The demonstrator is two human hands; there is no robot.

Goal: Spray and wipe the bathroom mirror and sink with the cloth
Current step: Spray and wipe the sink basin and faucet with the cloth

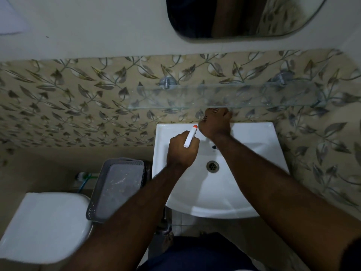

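Single head-worn wide-angle view, looking steeply down and forward from close above sink (254,184). Faces tiled wall (78,106); mirror (244,16) cut by top edge, toilet (45,225) lower left. Edges bowed. No second view.

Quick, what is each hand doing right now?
Left hand: closed around the spray bottle.
Right hand: at the sink's back edge; grip cannot be told.

Glass shelf (220,98) low over sink (254,137)
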